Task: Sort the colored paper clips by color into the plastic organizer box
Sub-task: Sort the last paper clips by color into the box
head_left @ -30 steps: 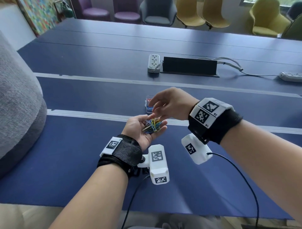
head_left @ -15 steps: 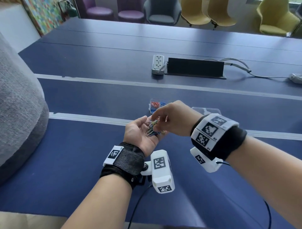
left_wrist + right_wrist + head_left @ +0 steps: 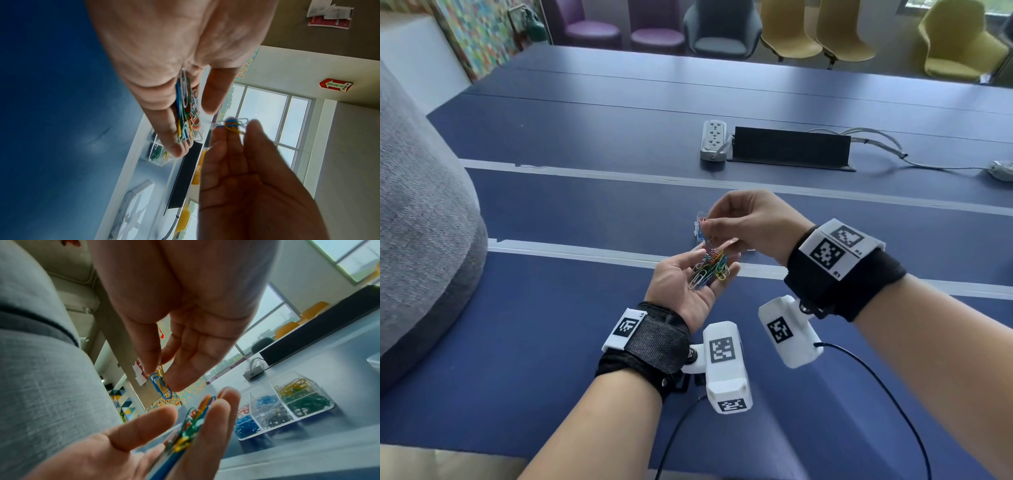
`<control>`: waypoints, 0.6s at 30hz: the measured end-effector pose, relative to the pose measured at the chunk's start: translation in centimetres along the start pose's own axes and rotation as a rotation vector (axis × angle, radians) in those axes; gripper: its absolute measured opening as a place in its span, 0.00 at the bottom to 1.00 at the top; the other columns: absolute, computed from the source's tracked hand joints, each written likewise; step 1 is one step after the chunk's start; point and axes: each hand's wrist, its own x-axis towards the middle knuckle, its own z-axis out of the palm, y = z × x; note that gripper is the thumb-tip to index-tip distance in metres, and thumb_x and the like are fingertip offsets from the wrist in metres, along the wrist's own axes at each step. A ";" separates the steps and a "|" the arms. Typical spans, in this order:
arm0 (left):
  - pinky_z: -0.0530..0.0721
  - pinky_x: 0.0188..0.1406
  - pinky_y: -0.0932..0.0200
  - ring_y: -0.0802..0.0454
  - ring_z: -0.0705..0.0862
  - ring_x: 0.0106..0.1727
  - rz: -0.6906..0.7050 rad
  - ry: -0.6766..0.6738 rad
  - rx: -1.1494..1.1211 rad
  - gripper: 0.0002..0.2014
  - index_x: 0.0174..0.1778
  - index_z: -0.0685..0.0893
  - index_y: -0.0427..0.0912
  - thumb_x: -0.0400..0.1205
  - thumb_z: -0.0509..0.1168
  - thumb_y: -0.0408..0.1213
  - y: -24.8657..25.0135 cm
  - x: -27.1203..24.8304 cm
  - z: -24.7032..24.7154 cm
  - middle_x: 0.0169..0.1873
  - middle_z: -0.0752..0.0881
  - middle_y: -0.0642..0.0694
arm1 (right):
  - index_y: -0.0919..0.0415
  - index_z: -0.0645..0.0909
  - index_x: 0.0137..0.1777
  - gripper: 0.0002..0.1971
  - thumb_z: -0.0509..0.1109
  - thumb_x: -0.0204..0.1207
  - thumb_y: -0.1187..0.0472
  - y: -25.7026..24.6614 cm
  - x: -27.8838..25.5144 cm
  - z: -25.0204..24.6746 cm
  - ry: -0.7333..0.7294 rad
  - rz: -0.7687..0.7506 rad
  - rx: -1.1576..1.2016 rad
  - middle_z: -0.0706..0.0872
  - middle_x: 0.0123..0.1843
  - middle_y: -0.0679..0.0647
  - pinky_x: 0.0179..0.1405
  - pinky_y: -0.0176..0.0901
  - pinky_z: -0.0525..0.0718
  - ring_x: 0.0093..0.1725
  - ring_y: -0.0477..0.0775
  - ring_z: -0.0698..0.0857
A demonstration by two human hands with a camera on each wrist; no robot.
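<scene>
My left hand [image 3: 688, 284] lies palm up above the blue table, fingers relaxed, carrying a pile of mixed colored paper clips [image 3: 710, 270]. Just above it, my right hand [image 3: 709, 234] pinches a blue and a yellow clip [image 3: 160, 384] between thumb and fingertips. These pinched clips [image 3: 234, 125] hang clear of the pile. The clear organizer box [image 3: 287, 404] stands on the table beyond the hands, with yellow, green, blue, red and dark clips in separate compartments. In the head view the box [image 3: 698, 226] is mostly hidden behind my right hand.
A white power strip [image 3: 714, 140] and a black cable box [image 3: 791, 147] sit farther back, with cables running right. A large grey cushion [image 3: 421, 240] fills the left side. A clear lid [image 3: 133, 211] lies on the table near the box. Chairs line the far edge.
Half a second ago my right fingers were down in the pile on the left palm. They have since risen with a few clips pinched. The left hand has stayed palm up.
</scene>
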 end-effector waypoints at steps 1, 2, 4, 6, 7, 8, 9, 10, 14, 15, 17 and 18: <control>0.85 0.53 0.43 0.33 0.83 0.60 0.001 -0.001 0.000 0.15 0.63 0.77 0.26 0.81 0.56 0.26 0.1 -0.1 0.0 0.54 0.83 0.29 | 0.62 0.81 0.35 0.06 0.74 0.72 0.69 -0.1 0.0 -0.1 0.008 0.010 0.026 0.86 0.33 0.60 0.23 0.33 0.82 0.25 0.46 0.84; 0.85 0.53 0.43 0.33 0.84 0.58 0.003 -0.008 -0.003 0.15 0.62 0.77 0.26 0.81 0.56 0.25 0.1 -0.1 0.0 0.53 0.84 0.29 | 0.63 0.81 0.36 0.06 0.74 0.72 0.70 -0.1 0.0 -0.2 0.018 0.024 0.037 0.86 0.32 0.59 0.22 0.32 0.82 0.24 0.45 0.84; 0.86 0.53 0.44 0.35 0.85 0.53 0.007 -0.010 -0.007 0.14 0.60 0.78 0.26 0.81 0.55 0.25 0.2 -0.2 0.1 0.52 0.84 0.30 | 0.64 0.81 0.36 0.06 0.74 0.72 0.70 -0.1 0.0 -0.4 0.036 0.050 0.052 0.86 0.31 0.58 0.22 0.31 0.83 0.22 0.43 0.84; 0.86 0.52 0.45 0.37 0.85 0.52 0.017 -0.007 -0.006 0.17 0.64 0.78 0.27 0.80 0.54 0.24 0.2 -0.2 0.1 0.53 0.84 0.30 | 0.63 0.81 0.35 0.07 0.73 0.73 0.70 0.1 0.1 -0.6 0.054 0.064 0.084 0.86 0.29 0.56 0.24 0.31 0.84 0.22 0.43 0.84; 0.86 0.53 0.46 0.37 0.85 0.51 0.027 -0.003 -0.005 0.18 0.65 0.78 0.27 0.80 0.54 0.24 0.2 -0.2 0.1 0.53 0.84 0.30 | 0.63 0.82 0.36 0.06 0.73 0.73 0.69 0.1 0.1 -0.7 0.064 0.067 0.091 0.86 0.28 0.55 0.24 0.31 0.84 0.22 0.43 0.84; 0.86 0.53 0.47 0.39 0.86 0.50 0.037 -0.002 -0.003 0.18 0.65 0.78 0.28 0.80 0.55 0.24 0.2 -0.1 0.1 0.52 0.85 0.31 | 0.62 0.83 0.36 0.06 0.73 0.73 0.69 0.2 0.2 -0.7 0.076 0.067 0.077 0.86 0.28 0.54 0.25 0.32 0.84 0.22 0.44 0.84; 0.86 0.54 0.48 0.40 0.87 0.48 0.043 -0.009 0.008 0.16 0.63 0.80 0.28 0.80 0.57 0.24 0.2 -0.1 0.2 0.49 0.86 0.32 | 0.62 0.84 0.36 0.06 0.74 0.72 0.69 0.3 0.2 -0.8 0.089 0.060 0.039 0.86 0.28 0.54 0.25 0.32 0.84 0.23 0.45 0.83; 0.85 0.54 0.50 0.42 0.88 0.46 0.048 -0.018 0.029 0.14 0.60 0.82 0.29 0.80 0.58 0.24 0.2 -0.1 0.2 0.47 0.87 0.34 | 0.61 0.85 0.36 0.06 0.75 0.71 0.69 0.4 0.3 -0.8 0.101 0.047 -0.009 0.86 0.29 0.55 0.26 0.33 0.85 0.24 0.47 0.83; 0.86 0.50 0.57 0.51 0.88 0.38 0.066 -0.001 0.133 0.06 0.46 0.85 0.33 0.82 0.62 0.28 -0.2 0.1 0.6 0.37 0.88 0.41 | 0.64 0.88 0.38 0.02 0.77 0.69 0.70 0.4 0.4 -0.6 0.102 0.038 -0.058 0.86 0.23 0.49 0.26 0.32 0.83 0.23 0.45 0.81; 0.87 0.48 0.58 0.52 0.88 0.36 0.070 0.010 0.145 0.06 0.45 0.85 0.33 0.82 0.62 0.29 -0.2 0.2 0.7 0.36 0.88 0.41 | 0.66 0.88 0.39 0.01 0.76 0.69 0.70 0.3 0.4 -0.7 0.098 0.040 -0.051 0.86 0.22 0.47 0.25 0.30 0.82 0.22 0.43 0.81; 0.88 0.45 0.58 0.52 0.88 0.34 0.069 0.030 0.146 0.07 0.45 0.84 0.32 0.83 0.62 0.31 -0.2 0.3 0.7 0.34 0.88 0.41 | 0.67 0.88 0.41 0.01 0.75 0.70 0.71 0.3 0.4 -0.8 0.095 0.033 -0.057 0.86 0.21 0.47 0.25 0.30 0.84 0.21 0.42 0.81; 0.88 0.44 0.57 0.51 0.88 0.34 0.064 0.038 0.140 0.07 0.46 0.83 0.32 0.83 0.62 0.32 -0.2 0.3 0.7 0.35 0.88 0.41 | 0.66 0.88 0.41 0.02 0.74 0.71 0.71 0.3 0.4 -0.8 0.095 0.030 -0.067 0.86 0.22 0.47 0.28 0.31 0.86 0.22 0.43 0.82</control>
